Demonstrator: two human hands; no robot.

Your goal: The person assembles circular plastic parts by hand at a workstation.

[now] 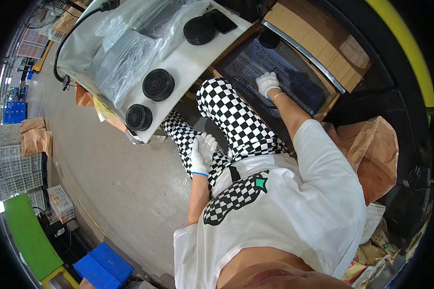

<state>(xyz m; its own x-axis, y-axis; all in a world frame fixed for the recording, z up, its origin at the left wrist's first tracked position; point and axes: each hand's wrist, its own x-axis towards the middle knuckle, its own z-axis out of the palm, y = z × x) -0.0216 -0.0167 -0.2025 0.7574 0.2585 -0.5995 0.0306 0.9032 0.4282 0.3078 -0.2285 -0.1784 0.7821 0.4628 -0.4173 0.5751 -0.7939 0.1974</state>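
Right hand [267, 83] pressing flat, fingers spread, holding nothing, on black plastic sheet [279, 72] in cardboard box [318, 41]; left hand [202, 153] resting open on checkered knee [212, 161], gripping nothing.

We cannot tell whether the gloved right hand [267, 83] grips anything inside the cardboard box [318, 41], because its fingers lie flat over a dark, blurred layer of plastic parts [275, 67] whose shapes do not resolve. The clear bags [125, 53] on the white table [197, 60] veil their dark contents, and the table's far end is cut off by the top edge. The left hand [202, 153] covers part of the checkered trouser leg [236, 120].
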